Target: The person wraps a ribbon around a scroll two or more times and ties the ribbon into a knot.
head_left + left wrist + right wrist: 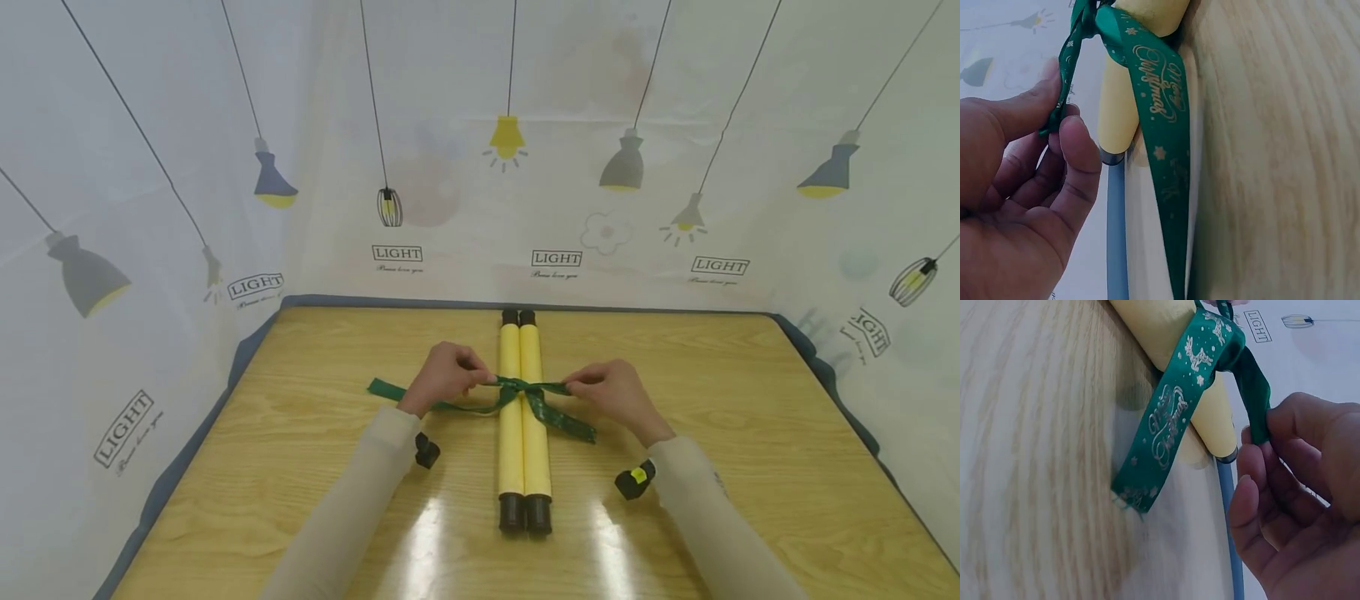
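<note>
Two yellow tubes (510, 450) with black end caps lie side by side on the table, pointing away from me. A green ribbon (558, 418) with printed lettering is knotted around their middle. To the left of the knot, my left hand (447, 372) pinches a loop of the ribbon between thumb and fingers. On the other side, my right hand (613, 396) pinches another loop. One loose tail (1163, 125) passes beneath the left wrist and ends on the left. The other tail (1166, 425) hangs down to the right, its cut end frayed.
The wood-grain table (315, 500) has a blue-grey edge strip (187, 454) along its sides and back. White sheeting (465, 75) printed with lamps rises behind and beside it. A small black device (636, 479) sits at each wrist.
</note>
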`<control>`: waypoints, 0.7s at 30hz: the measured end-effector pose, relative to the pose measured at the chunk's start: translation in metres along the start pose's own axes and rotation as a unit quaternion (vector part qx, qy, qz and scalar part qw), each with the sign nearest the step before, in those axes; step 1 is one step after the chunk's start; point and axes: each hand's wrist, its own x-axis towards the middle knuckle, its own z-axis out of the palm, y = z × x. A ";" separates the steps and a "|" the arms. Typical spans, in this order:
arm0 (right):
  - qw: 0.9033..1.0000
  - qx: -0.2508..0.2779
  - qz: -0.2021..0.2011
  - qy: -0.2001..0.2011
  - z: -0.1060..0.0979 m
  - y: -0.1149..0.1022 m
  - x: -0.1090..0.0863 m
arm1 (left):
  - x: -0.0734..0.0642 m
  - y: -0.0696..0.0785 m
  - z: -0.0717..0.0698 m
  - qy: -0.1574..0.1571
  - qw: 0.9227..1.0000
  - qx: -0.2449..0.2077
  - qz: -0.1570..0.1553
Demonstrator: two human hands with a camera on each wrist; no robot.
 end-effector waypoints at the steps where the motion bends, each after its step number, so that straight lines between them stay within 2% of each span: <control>1: 1.000 0.005 0.007 0.000 0.000 0.002 0.000 | 0.000 -0.001 0.000 0.002 1.000 -0.002 -0.003; 12: 0.999 0.025 0.035 0.033 -0.007 0.017 -0.010 | -0.001 -0.007 0.003 0.015 0.999 -0.033 -0.034; 21: 0.998 0.022 0.049 0.045 -0.009 0.032 -0.017 | -0.004 -0.011 0.004 0.025 0.999 -0.007 -0.029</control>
